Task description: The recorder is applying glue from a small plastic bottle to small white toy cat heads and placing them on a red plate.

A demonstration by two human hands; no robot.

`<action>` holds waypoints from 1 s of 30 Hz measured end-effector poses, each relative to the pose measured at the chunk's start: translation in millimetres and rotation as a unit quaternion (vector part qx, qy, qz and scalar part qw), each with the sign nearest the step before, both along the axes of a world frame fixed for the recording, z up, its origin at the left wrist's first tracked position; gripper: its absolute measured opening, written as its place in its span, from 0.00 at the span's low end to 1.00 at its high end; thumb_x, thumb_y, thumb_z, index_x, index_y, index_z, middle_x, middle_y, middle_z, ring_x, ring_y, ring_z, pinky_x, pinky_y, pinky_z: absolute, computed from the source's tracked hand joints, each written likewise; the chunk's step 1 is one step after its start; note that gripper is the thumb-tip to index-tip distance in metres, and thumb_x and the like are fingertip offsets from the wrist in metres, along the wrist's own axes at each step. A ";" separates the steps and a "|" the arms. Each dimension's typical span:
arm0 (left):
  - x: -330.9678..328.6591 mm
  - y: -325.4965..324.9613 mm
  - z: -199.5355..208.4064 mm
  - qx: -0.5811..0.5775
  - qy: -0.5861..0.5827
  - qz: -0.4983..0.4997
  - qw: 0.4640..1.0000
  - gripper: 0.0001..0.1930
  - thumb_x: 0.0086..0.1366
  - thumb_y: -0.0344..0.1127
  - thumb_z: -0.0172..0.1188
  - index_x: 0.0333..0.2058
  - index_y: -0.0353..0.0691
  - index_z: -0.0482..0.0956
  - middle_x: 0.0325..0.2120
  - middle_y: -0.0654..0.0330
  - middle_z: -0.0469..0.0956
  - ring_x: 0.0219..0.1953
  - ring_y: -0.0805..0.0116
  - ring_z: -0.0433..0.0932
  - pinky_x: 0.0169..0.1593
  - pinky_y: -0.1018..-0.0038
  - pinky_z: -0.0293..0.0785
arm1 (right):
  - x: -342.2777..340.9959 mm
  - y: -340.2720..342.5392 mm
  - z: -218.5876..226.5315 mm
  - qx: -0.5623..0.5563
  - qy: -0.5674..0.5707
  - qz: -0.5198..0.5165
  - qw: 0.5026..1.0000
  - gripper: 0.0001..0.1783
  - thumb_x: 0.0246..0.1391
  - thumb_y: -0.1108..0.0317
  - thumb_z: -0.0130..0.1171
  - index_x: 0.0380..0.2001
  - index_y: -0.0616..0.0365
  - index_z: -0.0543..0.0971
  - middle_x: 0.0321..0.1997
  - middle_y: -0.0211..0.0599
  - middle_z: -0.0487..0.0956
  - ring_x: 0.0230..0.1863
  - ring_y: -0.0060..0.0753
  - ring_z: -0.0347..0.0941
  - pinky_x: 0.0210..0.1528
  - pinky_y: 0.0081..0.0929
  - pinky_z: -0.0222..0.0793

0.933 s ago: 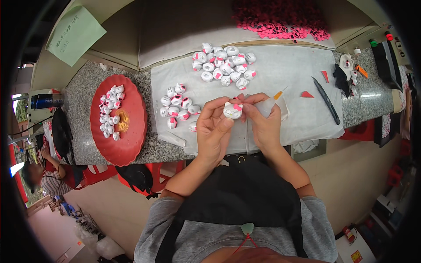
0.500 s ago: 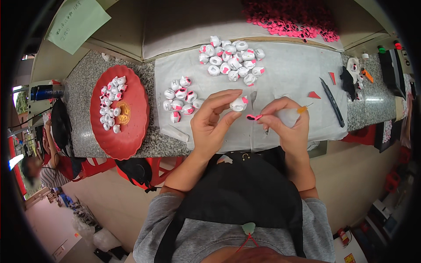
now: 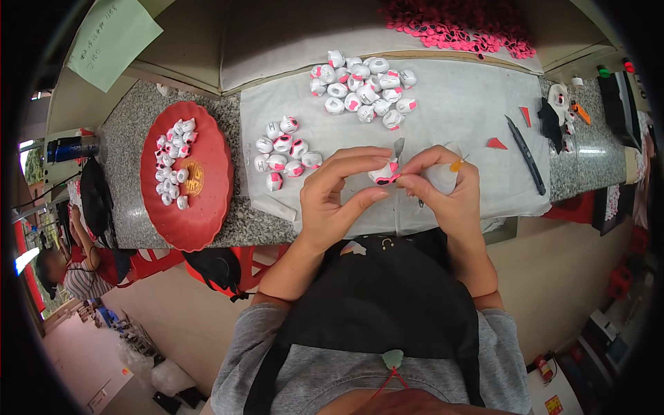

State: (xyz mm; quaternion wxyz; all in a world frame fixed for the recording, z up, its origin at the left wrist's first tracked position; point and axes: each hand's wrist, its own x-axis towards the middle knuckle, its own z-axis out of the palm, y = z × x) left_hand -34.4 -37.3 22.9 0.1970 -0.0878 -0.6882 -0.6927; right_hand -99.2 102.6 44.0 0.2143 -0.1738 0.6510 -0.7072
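Between the thumb and fingers of my left hand [image 3: 330,207] is a small white cat-shaped head [image 3: 377,174] with a pink bow. My right hand [image 3: 451,204] pinches a small pink-and-black piece [image 3: 385,181] at the lower front of that head; the fingertips partly hide it. Tucked in the same hand is a translucent squeeze bottle [image 3: 441,179] with an orange needle tip. A flat grey blade [image 3: 399,146] shows just beyond the fingers; I cannot tell whether it lies on the paper. Similar white heads stand in a smaller group [image 3: 283,144] left of my hands.
A bigger cluster of white heads [image 3: 366,88] covers the far middle of the white paper [image 3: 470,104]. At left stands a red scalloped plate [image 3: 214,214] holding more heads. Pink pieces [image 3: 456,31] pile up at the back. A dark pen-like tool [image 3: 527,158] and red scraps [image 3: 496,143] lie right.
My right hand has moved left and brought the pink-and-black piece from beside the cat-shaped head to touch its front. My left hand has tilted the head and lowered it slightly.
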 end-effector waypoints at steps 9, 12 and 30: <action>1.0 3.5 3.4 0.199 -0.063 -0.037 0.977 0.12 0.49 0.20 0.49 0.36 0.30 0.66 0.39 0.50 0.65 0.44 0.64 0.64 0.46 0.73 0.61 | 3.0 -4.4 -3.8 -0.082 0.000 0.062 0.995 0.17 0.34 0.79 0.57 0.33 0.63 0.69 0.27 0.31 0.70 0.27 0.18 0.65 0.30 0.15 0.60; 1.2 4.5 1.0 0.193 -0.060 -0.053 0.978 0.12 0.50 0.21 0.49 0.36 0.30 0.66 0.39 0.50 0.66 0.44 0.63 0.64 0.46 0.72 0.61 | 4.0 -5.9 -7.5 -0.119 -0.051 0.067 0.989 0.18 0.34 0.79 0.57 0.35 0.63 0.70 0.26 0.32 0.70 0.27 0.18 0.65 0.29 0.14 0.61; 4.2 4.5 -0.5 0.226 -0.091 -0.068 0.967 0.11 0.48 0.23 0.53 0.34 0.31 0.69 0.34 0.52 0.69 0.39 0.66 0.68 0.40 0.75 0.65 | 6.7 -2.4 -15.3 -0.151 -0.080 0.068 0.983 0.15 0.35 0.77 0.58 0.32 0.65 0.71 0.21 0.32 0.71 0.19 0.16 0.65 0.22 0.12 0.60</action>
